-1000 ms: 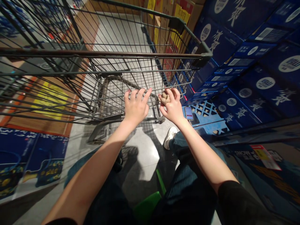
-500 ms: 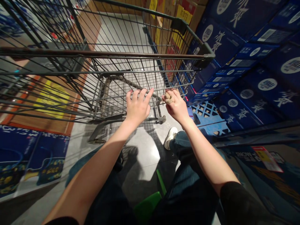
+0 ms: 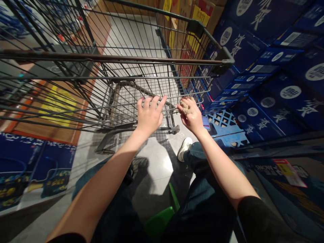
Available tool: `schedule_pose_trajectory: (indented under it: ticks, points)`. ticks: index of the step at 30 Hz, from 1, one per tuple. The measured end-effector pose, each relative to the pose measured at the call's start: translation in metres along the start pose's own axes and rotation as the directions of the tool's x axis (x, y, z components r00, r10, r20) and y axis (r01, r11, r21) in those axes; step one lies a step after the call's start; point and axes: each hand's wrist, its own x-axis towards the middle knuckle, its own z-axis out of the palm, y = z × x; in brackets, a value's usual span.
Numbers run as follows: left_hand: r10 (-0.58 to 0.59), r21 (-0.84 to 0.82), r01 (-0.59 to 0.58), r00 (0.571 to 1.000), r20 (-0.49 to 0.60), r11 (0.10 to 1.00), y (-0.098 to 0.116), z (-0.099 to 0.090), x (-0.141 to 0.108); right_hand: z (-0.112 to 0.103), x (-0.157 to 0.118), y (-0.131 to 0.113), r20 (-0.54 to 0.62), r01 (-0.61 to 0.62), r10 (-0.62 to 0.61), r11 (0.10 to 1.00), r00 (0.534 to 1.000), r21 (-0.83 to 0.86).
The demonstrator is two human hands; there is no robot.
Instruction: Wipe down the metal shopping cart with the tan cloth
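Observation:
My left hand (image 3: pixel 150 115) is curled over the wire rail of a metal shopping cart (image 3: pixel 141 60), its fingers spread on the wires. My right hand (image 3: pixel 190 115) grips a small tan knotted object (image 3: pixel 185 107) against the same rail. Fingers cover most of that object, and its material cannot be told. The cart's basket stretches ahead of my hands, and nothing shows inside it.
Blue printed cartons (image 3: pixel 278 94) are stacked along the right, with cardboard boxes (image 3: pixel 194 23) beyond. A blue plastic pallet (image 3: pixel 225 126) holds a phone-like device (image 3: pixel 206 123). Below are a tiled floor (image 3: pixel 154 168), my white shoe (image 3: pixel 184 149) and a green object (image 3: pixel 159 221).
Both hands and the cart have shifted slightly right in view. My right hand's fingers now cover more of the knotted object, and less of the phone-like device shows.

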Motion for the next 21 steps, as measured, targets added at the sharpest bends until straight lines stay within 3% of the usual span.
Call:
schedule_pose_trajectory:
  ticks: [7,15,21]
  points:
    - [-0.006,0.001,0.006,1.0,0.01,1.0,0.002,-0.003,-0.001,-0.003,0.0,0.009,-0.039,0.042,-0.042,0.999,0.998,0.009]
    - [-0.003,-0.009,0.003,1.0,0.018,1.0,0.002,-0.004,0.0,0.018,0.0,-0.004,0.066,-0.002,0.008,0.995,0.998,-0.102]
    - [-0.013,-0.009,0.013,1.0,0.017,1.0,0.003,-0.003,0.0,0.002,0.007,-0.013,0.08,-0.009,0.019,0.993,0.997,-0.117]
